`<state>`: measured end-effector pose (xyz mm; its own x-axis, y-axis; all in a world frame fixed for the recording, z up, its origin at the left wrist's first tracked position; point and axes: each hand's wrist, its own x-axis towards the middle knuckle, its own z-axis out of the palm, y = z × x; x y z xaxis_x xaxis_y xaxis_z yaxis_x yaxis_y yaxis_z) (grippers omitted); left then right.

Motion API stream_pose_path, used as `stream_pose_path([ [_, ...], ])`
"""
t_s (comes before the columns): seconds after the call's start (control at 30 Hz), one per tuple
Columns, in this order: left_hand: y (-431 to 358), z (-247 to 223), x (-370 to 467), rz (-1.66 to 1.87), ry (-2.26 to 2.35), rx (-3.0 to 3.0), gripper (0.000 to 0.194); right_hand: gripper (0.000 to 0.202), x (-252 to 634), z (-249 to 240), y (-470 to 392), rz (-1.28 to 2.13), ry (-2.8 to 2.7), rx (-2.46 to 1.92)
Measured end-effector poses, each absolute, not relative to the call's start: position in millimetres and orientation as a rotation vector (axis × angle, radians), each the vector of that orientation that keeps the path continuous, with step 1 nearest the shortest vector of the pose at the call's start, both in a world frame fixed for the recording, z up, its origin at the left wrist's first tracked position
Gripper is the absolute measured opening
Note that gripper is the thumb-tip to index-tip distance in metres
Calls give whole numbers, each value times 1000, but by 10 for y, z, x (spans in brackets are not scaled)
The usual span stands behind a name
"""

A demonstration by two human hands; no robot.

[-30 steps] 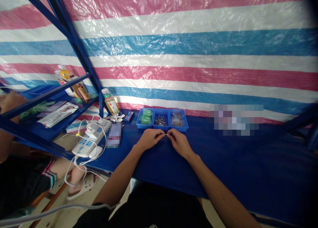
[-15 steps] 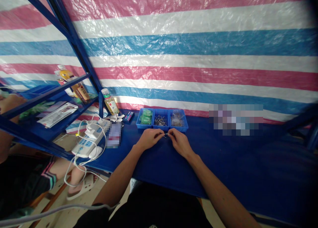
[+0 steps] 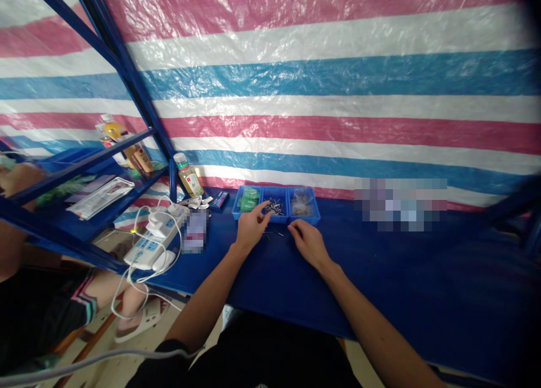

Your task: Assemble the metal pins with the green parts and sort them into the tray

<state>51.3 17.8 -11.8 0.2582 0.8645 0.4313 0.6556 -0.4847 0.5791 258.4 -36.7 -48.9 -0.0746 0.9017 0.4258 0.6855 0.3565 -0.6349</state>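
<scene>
My left hand [image 3: 252, 226] is at the front edge of the middle blue bin [image 3: 282, 218], its thumb and forefinger apart with nothing visible between them. That bin holds a heap of small metal pieces [image 3: 275, 204]. Green packets [image 3: 249, 197] fill the bin on the left, and clear plastic bags [image 3: 301, 201] the one on the right. My right hand [image 3: 307, 240] rests in front of the right bin, fingers curled together; whatever they hold, if anything, is too small to make out. A thin metal piece [image 3: 278, 233] lies on the blue table between my hands.
On the left are a white power strip [image 3: 149, 246] with tangled cables, a bottle [image 3: 189, 175], a small blue box [image 3: 219, 200] and a blurred-out item. Blue frame bars [image 3: 139, 98] rise there, with another person seated beyond. Another pixelated area is at the back right.
My hands have come apart. My left hand has moved left and its fingers have opened near the middle bin, while my right hand has shifted slightly right.
</scene>
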Motion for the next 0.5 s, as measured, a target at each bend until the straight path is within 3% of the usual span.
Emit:
stream_pose_path([
  [0.1, 211, -109, 503, 1094, 1433, 2242, 42, 15, 2552, -474, -388, 362, -1929, -1372],
  [0.33, 98, -145, 391, 862, 1237, 2435, 27, 4, 2534, -549, -385, 337, -2077, -1404],
  [0.5, 111, -160, 383, 761, 1201, 2470, 25, 10, 2543, -581, -369, 346, -2069, -1403],
])
